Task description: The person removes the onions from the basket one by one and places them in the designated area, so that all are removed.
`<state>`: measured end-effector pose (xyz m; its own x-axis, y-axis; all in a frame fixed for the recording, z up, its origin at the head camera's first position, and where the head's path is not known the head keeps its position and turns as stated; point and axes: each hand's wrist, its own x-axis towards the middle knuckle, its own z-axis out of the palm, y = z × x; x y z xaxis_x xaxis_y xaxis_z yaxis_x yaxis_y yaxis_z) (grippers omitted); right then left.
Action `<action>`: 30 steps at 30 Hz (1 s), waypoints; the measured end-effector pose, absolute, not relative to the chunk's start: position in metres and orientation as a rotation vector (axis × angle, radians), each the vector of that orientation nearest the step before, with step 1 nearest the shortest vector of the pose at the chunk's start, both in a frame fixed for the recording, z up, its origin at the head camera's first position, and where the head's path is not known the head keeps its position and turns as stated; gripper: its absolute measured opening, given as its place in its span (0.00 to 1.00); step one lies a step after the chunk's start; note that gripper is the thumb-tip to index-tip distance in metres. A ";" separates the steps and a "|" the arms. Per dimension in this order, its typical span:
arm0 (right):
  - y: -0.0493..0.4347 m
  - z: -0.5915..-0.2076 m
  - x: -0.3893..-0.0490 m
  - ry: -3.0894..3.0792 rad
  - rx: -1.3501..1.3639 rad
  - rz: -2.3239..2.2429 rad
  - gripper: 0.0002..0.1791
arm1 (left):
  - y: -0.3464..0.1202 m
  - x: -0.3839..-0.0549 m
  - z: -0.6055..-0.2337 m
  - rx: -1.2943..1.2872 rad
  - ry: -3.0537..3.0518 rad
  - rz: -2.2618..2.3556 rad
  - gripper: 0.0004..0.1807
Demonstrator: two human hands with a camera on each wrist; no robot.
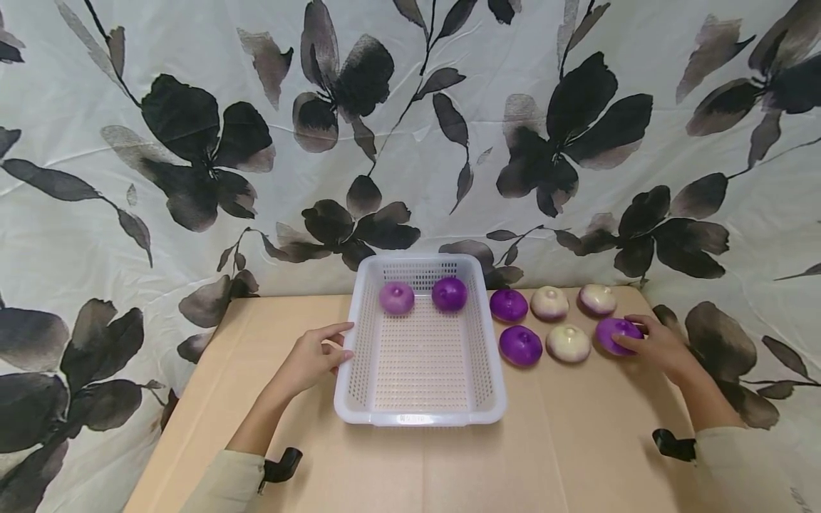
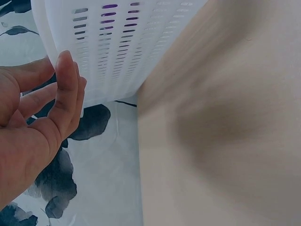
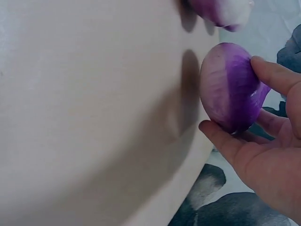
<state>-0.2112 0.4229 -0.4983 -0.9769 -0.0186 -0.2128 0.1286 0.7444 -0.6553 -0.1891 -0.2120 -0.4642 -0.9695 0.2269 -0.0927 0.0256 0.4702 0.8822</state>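
Observation:
A white perforated plastic basket (image 1: 420, 419) stands on the table, with a lighter purple onion (image 1: 396, 298) and a darker purple onion (image 1: 450, 294) inside at its far end. My left hand (image 1: 316, 358) holds the basket's left rim with thumb and fingers; in the left wrist view the fingers (image 2: 67, 87) lie against that rim. Over to the right, my right hand (image 1: 654, 345) grips a purple onion (image 1: 617, 335) between thumb and fingers. The right wrist view shows this onion (image 3: 230, 89) at the table's edge; whether it touches the tabletop I cannot tell.
Right of the basket sit two purple onions (image 1: 521, 346) and three pale, purple-tinged onions (image 1: 568, 343), in two rows. The wooden-looking table (image 1: 449, 470) ends at a floral cloth (image 1: 449, 178) behind and at both sides. Each wrist wears a black mount (image 1: 282, 465).

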 end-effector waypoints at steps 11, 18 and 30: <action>0.420 -0.508 -0.209 2.717 0.094 -1.079 0.44 | -0.212 -0.189 -0.466 0.232 2.509 1.516 0.32; 0.421 -0.508 -0.211 2.710 0.102 -1.061 0.46 | -0.212 -0.189 -0.465 0.226 2.529 1.498 0.32; 0.420 -0.507 -0.211 2.707 0.119 -1.058 0.47 | -0.211 -0.188 -0.464 0.219 2.528 1.502 0.32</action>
